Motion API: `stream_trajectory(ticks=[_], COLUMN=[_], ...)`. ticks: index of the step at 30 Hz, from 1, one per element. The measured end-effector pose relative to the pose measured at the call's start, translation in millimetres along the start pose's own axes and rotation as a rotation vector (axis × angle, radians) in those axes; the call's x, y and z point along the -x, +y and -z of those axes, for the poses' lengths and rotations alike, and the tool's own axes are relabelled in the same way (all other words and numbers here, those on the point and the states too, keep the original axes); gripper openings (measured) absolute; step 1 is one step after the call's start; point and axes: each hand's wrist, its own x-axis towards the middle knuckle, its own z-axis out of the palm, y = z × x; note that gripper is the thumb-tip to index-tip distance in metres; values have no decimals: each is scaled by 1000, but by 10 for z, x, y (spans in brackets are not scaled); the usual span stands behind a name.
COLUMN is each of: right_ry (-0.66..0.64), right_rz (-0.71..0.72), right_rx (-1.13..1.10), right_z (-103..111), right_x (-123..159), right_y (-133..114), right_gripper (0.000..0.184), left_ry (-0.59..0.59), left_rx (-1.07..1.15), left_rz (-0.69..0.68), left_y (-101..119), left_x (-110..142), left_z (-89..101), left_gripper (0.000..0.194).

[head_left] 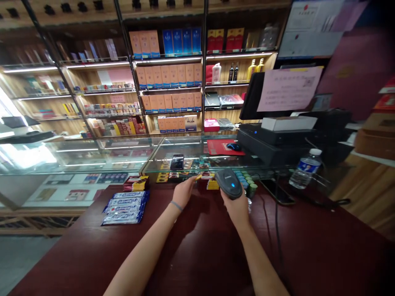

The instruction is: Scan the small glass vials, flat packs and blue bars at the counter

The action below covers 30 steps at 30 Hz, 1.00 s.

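Note:
My right hand [236,204] grips a dark handheld barcode scanner [228,183] with a blue light on its back, its head aimed at the snack packs ahead. My left hand [184,190] reaches forward over the dark red counter [197,246], fingers pinched on a small yellow packet [198,177] at the row of snack bars [212,183] under the glass edge. A thin band circles my left wrist.
Blue-wrapped bars [126,207] and dark packets [136,183] lie at the left. A phone [177,161] rests on the glass case [123,158]. A cash register [277,139], red mouse pad [224,147], water bottle [304,169] and cables stand right. Stocked shelves [168,82] fill the back.

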Motion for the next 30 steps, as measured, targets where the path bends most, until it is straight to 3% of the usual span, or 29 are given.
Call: stream_trajectory(ticks=[3,6,10,17,23,30], right_ry=[59,104,154,149,148,147], right_rz=[-21,-50,-81,-90,-91,-120], right_rx=[-43,-68,-125,-126,-103,-103], right_z=[65,113,159,215,236,223], right_x=[-51,-85,-126,-159,-156,-167], right_y=[43,71,88,106,107,81], right_gripper=[54,54,52,55,55,56], left_ry=[-166,-226,-242,-164,-197,-219], left_rx=[-182,-329,-376,-23,-199,-214], left_rz=[-223,-320,-326,-276,-336,-338], left_y=[158,267,349,363,384,389], left_x=[-134,-237,-328,-451,-482,-450], left_z=[-162,-322,-492,-736,-816,-809], left_gripper=[38,38,38,40,42,47])
